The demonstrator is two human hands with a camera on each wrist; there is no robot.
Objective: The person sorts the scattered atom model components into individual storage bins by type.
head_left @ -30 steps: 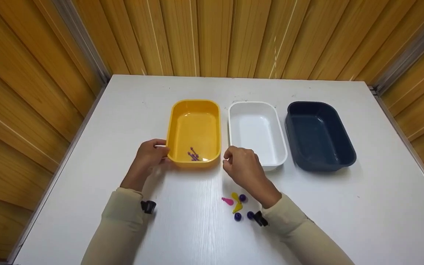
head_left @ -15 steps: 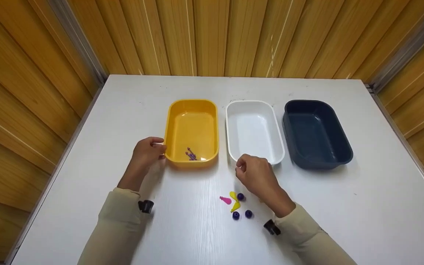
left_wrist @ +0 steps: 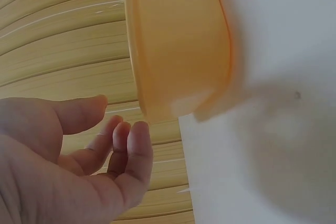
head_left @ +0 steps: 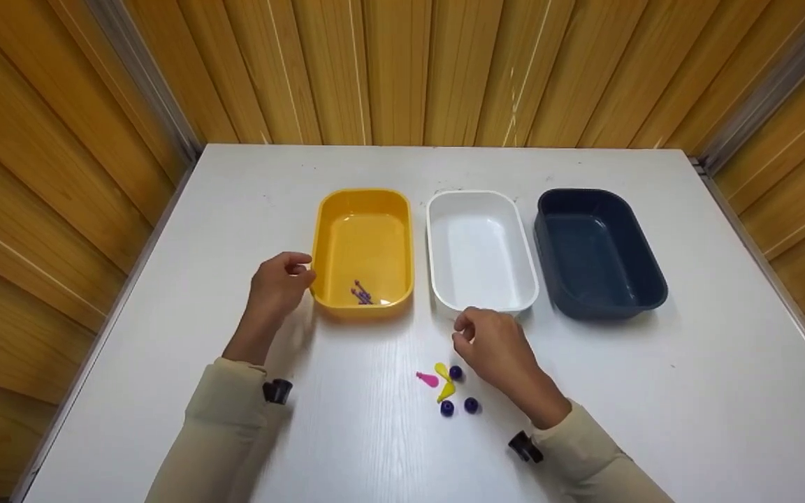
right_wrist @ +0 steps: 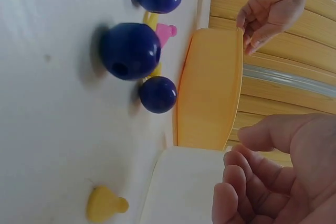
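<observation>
A person is leaning over a white table [head_left: 654, 391]. The left hand [head_left: 273, 286] is hovering just beside the yellow tub [head_left: 363, 246], fingers loosely curled and holding nothing. The right hand [head_left: 493, 342] is hanging near the white tub [head_left: 481, 250], fingers relaxed and empty, just above a cluster of blue beads [head_left: 471, 404] and yellow [head_left: 442, 370] and pink pegs [head_left: 428, 379]. Purple pegs [head_left: 362, 293] are lying inside the yellow tub.

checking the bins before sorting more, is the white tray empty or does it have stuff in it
Empty. The head view shows the white tray with a bare bottom, while the yellow tray beside it holds small purple pieces.
</observation>
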